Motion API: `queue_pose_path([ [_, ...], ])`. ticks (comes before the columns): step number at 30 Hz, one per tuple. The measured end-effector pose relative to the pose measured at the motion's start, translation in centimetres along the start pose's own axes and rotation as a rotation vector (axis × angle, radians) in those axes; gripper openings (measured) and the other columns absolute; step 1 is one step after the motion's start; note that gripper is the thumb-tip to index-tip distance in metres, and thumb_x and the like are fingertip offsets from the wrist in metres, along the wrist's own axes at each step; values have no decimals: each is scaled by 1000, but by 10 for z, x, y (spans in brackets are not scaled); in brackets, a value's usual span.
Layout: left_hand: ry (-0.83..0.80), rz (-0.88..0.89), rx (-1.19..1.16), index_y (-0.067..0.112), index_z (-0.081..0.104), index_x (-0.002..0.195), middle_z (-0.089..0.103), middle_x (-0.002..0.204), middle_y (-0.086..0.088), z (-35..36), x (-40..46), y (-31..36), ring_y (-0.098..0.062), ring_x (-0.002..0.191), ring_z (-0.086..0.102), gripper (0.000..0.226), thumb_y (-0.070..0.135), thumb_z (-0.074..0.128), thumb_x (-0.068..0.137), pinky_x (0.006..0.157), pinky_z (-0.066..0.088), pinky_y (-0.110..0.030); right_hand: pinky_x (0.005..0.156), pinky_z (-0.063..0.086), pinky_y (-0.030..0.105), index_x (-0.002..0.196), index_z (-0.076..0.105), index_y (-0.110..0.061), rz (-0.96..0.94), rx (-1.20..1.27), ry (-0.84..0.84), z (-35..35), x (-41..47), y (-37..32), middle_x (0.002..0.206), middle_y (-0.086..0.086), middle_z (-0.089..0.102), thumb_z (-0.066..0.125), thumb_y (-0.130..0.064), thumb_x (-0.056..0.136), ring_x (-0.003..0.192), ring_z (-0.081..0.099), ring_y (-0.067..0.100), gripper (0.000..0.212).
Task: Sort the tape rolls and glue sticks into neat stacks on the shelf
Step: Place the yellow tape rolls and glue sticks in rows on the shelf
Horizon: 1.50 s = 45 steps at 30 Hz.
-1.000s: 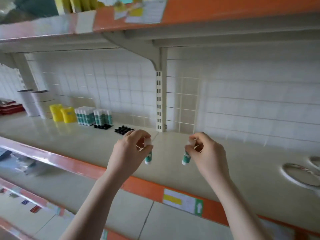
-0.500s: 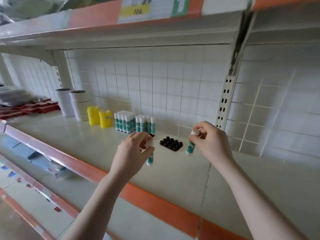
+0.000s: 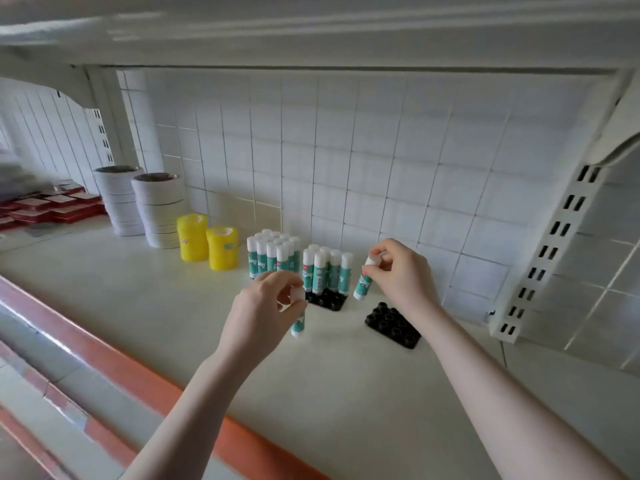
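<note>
Having carried both glue sticks along the shelf [image 3: 145, 317], each hand now pinches one by its cap—left hand [image 3: 263, 306], right hand [image 3: 401, 271]—near the half-filled black tray [image 3: 329, 299], ready for slotting.

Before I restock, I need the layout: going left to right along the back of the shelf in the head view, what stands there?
Red boxes → white tape stacks → yellow rolls → upright glue sticks → empty black tray.

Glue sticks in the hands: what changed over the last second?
Both hands carried their sticks leftward along the shelf to the black trays. Left hand and right hand each kept the same grip on one glue stick, and. Neither stick is set down; the stood sticks and tape stacks are unmoved.
</note>
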<state>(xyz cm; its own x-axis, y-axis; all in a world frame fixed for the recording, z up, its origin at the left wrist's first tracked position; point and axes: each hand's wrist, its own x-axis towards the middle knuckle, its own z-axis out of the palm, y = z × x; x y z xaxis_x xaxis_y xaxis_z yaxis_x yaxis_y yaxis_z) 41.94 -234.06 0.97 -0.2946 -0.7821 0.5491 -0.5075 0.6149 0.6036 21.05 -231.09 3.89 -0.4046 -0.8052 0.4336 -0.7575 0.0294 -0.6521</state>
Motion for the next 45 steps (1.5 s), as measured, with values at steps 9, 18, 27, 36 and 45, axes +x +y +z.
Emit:
queue_pose_path([
  [9, -3, 19, -51, 17, 68, 89, 59, 79, 11, -13, 26, -46, -3, 64, 59, 21, 8, 75, 72, 64, 48, -19, 59, 33, 21, 86, 62, -13, -11, -59, 37, 52, 18, -21, 83, -1, 63, 67, -12, 78, 77, 59, 18, 9],
  [18, -22, 62, -111, 17, 67, 91, 57, 79, 14, -9, 32, -60, -4, 66, 59, 21, 9, 75, 72, 66, 52, -24, 57, 29, 28, 85, 68, -7, -118, -252, 65, 73, 20, -10, 80, 0, 48, 60, -12, 87, 70, 53, 26, 10],
  [27, -16, 81, -132, 15, 69, 93, 62, 82, 7, -4, 34, -64, -10, 68, 61, 22, 7, 75, 73, 67, 56, -34, 55, 32, 28, 72, 66, -2, -346, -404, 182, 78, 25, 2, 74, 7, 47, 67, -6, 83, 67, 47, 26, 12],
  [36, -37, 148, -140, 17, 68, 94, 59, 80, 13, -6, 46, -46, -9, 68, 60, 23, 9, 75, 73, 68, 55, -36, 67, 49, 34, 113, 63, -9, -424, -447, 149, 56, 12, 9, 92, 6, 61, 43, -23, 92, 78, 59, 30, 33],
  [45, -108, 283, -42, 18, 68, 95, 60, 82, 9, 18, 82, -5, -8, 77, 54, 16, 17, 67, 79, 69, 43, -20, 67, 39, 32, 86, 70, -12, -120, -664, -8, 11, -16, 38, 80, 6, 64, 57, -14, 87, 81, 58, 31, 13],
])
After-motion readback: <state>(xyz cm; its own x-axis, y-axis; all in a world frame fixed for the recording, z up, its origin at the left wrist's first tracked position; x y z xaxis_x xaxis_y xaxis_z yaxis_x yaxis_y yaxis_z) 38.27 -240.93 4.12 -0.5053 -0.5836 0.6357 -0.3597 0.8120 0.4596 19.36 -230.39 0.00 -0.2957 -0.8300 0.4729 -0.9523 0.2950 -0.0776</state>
